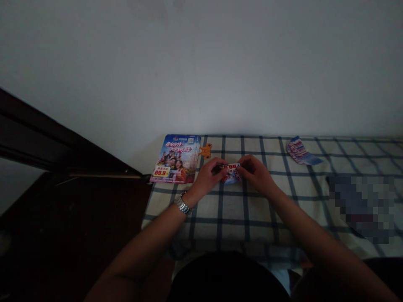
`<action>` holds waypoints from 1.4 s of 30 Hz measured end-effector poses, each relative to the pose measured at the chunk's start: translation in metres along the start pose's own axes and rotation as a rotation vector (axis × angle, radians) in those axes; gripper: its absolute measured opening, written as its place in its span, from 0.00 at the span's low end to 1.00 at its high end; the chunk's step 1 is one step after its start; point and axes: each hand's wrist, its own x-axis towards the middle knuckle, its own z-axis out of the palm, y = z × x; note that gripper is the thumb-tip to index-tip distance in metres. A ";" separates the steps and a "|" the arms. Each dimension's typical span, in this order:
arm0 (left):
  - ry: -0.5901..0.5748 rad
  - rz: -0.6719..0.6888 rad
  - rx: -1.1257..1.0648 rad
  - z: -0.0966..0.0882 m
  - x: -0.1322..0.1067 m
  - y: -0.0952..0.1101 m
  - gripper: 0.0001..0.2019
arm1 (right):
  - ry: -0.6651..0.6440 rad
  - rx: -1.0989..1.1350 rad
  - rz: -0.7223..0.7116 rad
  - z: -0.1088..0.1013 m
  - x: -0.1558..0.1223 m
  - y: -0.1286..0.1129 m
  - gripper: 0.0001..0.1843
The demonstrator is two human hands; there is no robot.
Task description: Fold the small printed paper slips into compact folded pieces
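Observation:
Both my hands meet over a small folded piece of printed paper [231,172], red, white and blue, held just above the checked cloth [245,205]. My left hand [209,174], with a metal watch on its wrist, pinches the paper's left end. My right hand [255,172] pinches its right end, fingers curled over it. A stack of colourful flyers [176,158] lies to the left of my left hand.
A small orange shape [206,150] lies by the flyers' top right corner. Folded printed paper pieces [300,151] rest at the far right near the wall. A blurred-out patch [362,207] covers the cloth's right side. Dark wooden furniture [63,184] stands on the left.

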 end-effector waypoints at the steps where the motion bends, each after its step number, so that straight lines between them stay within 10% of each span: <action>1: 0.010 -0.010 -0.010 0.000 0.000 0.000 0.11 | -0.001 0.021 0.001 0.002 -0.001 0.000 0.15; 42: -0.007 -0.074 -0.045 0.001 -0.006 0.004 0.13 | -0.046 -0.219 0.045 0.008 -0.014 -0.004 0.18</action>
